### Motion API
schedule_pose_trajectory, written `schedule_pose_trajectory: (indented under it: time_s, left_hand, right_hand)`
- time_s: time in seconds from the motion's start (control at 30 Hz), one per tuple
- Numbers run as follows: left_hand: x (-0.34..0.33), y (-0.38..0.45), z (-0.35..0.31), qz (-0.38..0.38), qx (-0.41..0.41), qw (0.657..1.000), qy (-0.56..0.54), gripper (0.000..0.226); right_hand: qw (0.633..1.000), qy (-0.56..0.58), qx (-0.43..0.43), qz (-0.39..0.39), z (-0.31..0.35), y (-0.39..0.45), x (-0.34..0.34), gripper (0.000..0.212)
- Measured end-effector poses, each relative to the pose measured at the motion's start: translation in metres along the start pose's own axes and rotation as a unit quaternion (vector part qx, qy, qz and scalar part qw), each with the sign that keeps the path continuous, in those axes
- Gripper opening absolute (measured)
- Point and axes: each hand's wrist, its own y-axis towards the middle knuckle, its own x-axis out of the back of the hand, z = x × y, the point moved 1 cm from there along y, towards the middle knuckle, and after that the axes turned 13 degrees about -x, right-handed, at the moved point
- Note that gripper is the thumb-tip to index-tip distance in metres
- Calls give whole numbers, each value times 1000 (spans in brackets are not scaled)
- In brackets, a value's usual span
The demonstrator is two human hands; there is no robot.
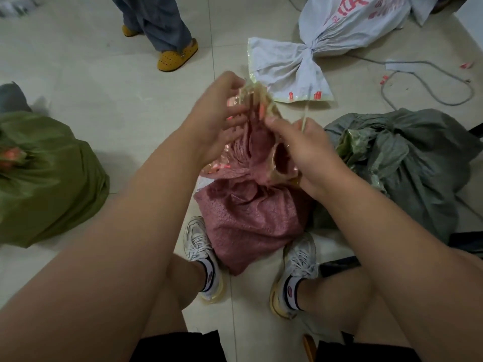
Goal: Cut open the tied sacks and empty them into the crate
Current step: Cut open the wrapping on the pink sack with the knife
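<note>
Head view: both hands [219, 118] [300, 150] grip upright pink sack's [251, 220] neck, pointing up.

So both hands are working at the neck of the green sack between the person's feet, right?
Not quite: the sack between the feet is the pink sack, not green. The head view shows the left hand and right hand at its neck. The green sack lies off to the left.

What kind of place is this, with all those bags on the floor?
Probably an indoor sorting or storage room. Tied sacks lie on a tiled floor: a pink sack, a green sack, a white sack.
</note>
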Motion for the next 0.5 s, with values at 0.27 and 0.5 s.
schedule_pose_trajectory:
  time_s: [0.27,0.5]
  left_hand:
    - [-21,-18,20,216,-53,922,317,84]
    - [-21,-19,22,202,-130,894,378,72]
  right_hand:
    - [979,186,-86,-16,4,8,11,43]
    - [994,47,-97,26,8,8,14,36]
